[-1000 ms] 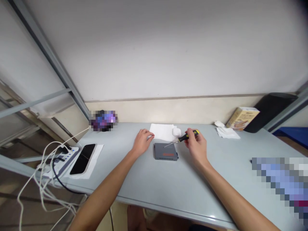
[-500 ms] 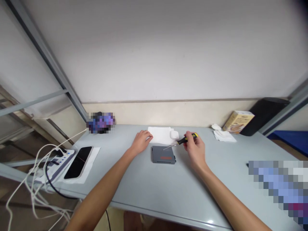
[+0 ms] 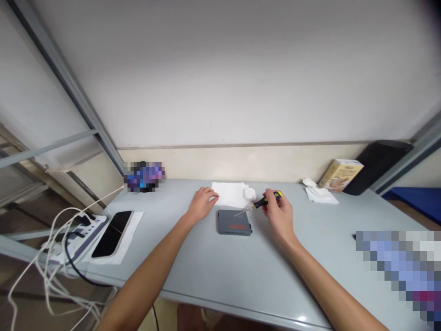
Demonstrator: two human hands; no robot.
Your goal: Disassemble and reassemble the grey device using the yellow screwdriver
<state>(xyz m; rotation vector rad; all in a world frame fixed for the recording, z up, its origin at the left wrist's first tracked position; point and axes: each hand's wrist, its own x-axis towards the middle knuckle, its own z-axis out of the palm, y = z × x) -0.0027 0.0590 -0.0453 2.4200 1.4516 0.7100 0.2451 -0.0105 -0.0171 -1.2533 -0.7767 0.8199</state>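
A yellow-and-black screwdriver [image 3: 267, 201] is gripped in my right hand [image 3: 280, 214], its thin metal shaft slanting down to the left. The shaft's tip lies over the top of a flat dark grey metal box [image 3: 233, 220] with orange lettering and a row of small slots on its near edge. Whether the tip touches the box I cannot tell. My left hand [image 3: 203, 202] rests on the desk left of the box, fingers loosely bent and apart, beside a white sheet of paper [image 3: 228, 193]. Nothing shows in it. A rounded white case [image 3: 249, 193] sits at the sheet's right side.
On the left of the grey desk [image 3: 193, 271] lie a phone [image 3: 113, 233] on white paper and a power strip [image 3: 84, 234] with tangled cables. At the back right are tissues [image 3: 322, 195], a yellow carton [image 3: 341, 174] and a black cylinder [image 3: 377, 165]. Blurred-out items occupy two sides.
Almost nothing differs. The view has shifted very slightly; both hands, the screwdriver and the grey box keep their places.
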